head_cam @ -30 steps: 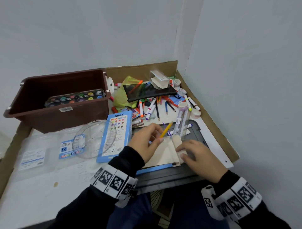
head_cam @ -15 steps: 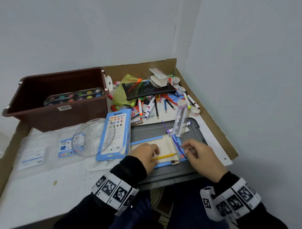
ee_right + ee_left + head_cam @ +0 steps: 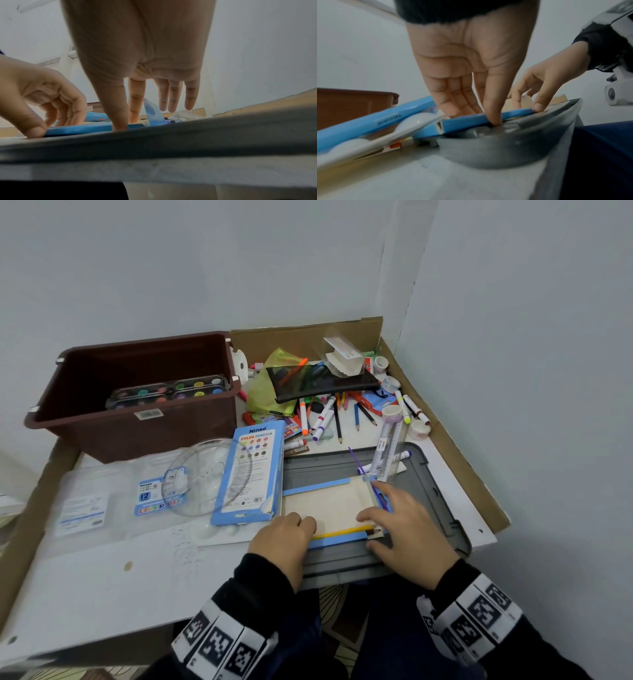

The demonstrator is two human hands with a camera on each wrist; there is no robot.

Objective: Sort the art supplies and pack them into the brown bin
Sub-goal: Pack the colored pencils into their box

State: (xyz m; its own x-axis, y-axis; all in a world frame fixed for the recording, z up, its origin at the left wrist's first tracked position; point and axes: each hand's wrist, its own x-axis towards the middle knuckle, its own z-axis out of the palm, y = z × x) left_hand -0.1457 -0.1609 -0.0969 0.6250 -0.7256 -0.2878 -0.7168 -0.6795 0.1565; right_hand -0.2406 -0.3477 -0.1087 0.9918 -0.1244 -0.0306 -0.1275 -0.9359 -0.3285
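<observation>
The brown bin (image 3: pixel 137 419) stands at the back left with a paint palette (image 3: pixel 168 392) inside. An open blue pencil tray (image 3: pixel 329 505) with a cream inside lies on a grey lid (image 3: pixel 428 491). A yellow pencil (image 3: pixel 342 531) lies along the tray's near wall, and a purple pencil (image 3: pixel 368 477) crosses its right end. My left hand (image 3: pixel 305 525) holds the tray's near left edge, fingers inside and thumb outside (image 3: pixel 493 119). My right hand (image 3: pixel 380 518) presses the tray's right end with thumb (image 3: pixel 120 121) and index finger. Its other fingers are straight and lifted.
A blue Ninso pencil box (image 3: pixel 251 470) and a clear round palette (image 3: pixel 202 477) lie left of the lid. Behind it are loose markers (image 3: pixel 325 416), a black mesh pouch (image 3: pixel 318 381), a ruler (image 3: pixel 388 450) and tape rolls (image 3: pixel 392 410). Cardboard walls (image 3: pixel 445 433) edge the table.
My left hand brought the raised yellow pencil down and laid it in the tray. My right hand flattened the tray's end flap and now presses that end.
</observation>
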